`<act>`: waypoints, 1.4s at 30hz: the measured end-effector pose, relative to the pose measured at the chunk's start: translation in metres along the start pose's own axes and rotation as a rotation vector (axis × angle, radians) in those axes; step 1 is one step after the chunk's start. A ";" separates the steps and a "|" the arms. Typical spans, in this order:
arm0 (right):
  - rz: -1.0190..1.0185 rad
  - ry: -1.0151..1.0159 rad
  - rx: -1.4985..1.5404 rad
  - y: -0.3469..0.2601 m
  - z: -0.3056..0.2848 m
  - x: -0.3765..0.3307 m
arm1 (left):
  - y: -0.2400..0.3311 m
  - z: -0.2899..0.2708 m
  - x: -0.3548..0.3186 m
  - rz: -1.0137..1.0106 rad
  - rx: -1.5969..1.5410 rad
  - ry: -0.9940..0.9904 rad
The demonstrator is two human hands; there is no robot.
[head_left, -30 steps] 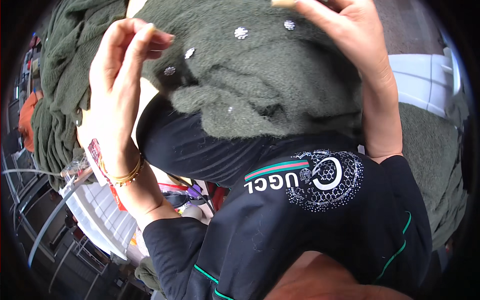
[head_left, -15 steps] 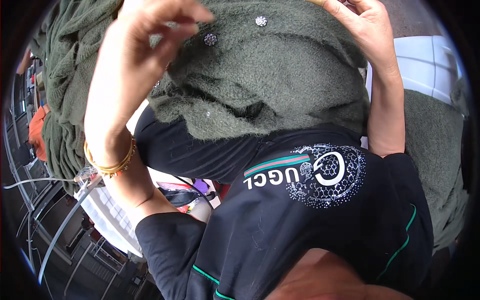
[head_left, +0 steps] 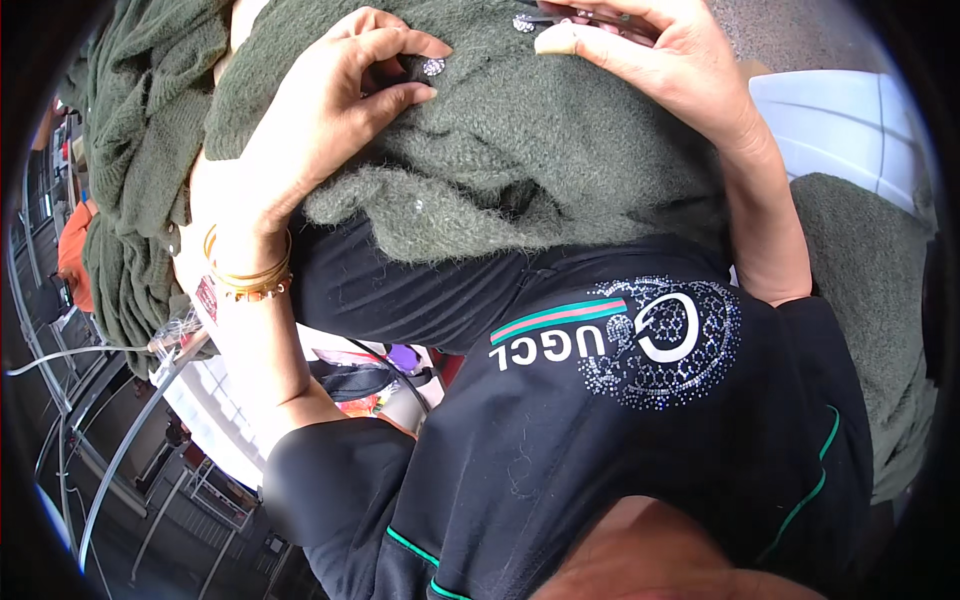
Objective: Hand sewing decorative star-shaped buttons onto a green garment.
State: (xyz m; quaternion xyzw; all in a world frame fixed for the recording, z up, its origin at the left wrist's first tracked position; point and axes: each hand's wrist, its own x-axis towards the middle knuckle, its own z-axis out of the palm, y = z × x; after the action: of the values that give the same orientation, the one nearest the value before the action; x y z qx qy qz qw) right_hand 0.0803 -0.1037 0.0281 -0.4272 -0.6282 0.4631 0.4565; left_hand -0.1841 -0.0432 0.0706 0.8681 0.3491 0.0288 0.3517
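Observation:
A fuzzy dark green knitted garment [head_left: 600, 150] lies across my lap, with sparkly round buttons on its upper part. My left hand [head_left: 365, 85] has thumb and index finger on either side of one button [head_left: 433, 67], gathering the knit around it. To the right, my right hand [head_left: 665, 65] holds a slim dark metal tool [head_left: 575, 18] that looks like thread snips, partly hidden by the fingers. The tool's tip is close to another sparkly button [head_left: 523, 24]. A yellowish cover sits on the right thumb tip.
More green knitwear [head_left: 140, 150] hangs in folds at the left. At the right stands a white plastic container [head_left: 830, 125], with green knit [head_left: 850, 270] below it. A pale curved tube [head_left: 120, 465] and a person's orange clothing [head_left: 75, 245] show at far left.
My left hand has come down from above onto the knit beside a button. My right hand has moved left, bringing the dark tool into view. The garment has shifted slightly.

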 end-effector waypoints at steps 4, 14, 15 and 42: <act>0.034 -0.038 -0.039 0.002 0.001 0.001 | 0.009 0.002 0.010 0.025 0.047 0.017; 0.004 -0.063 -0.007 0.010 0.007 0.002 | 0.000 0.005 0.005 0.202 0.291 0.021; 0.000 -0.068 -0.031 0.010 0.007 0.001 | 0.000 0.005 0.004 0.246 0.264 0.018; -0.020 -0.058 -0.016 0.021 0.005 0.010 | 0.000 -0.005 -0.004 -0.108 -0.411 0.136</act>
State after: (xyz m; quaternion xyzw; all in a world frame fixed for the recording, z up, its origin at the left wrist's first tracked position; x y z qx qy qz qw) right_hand 0.0760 -0.0905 0.0087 -0.4108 -0.6490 0.4659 0.4393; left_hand -0.1890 -0.0430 0.0751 0.7544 0.4046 0.1390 0.4978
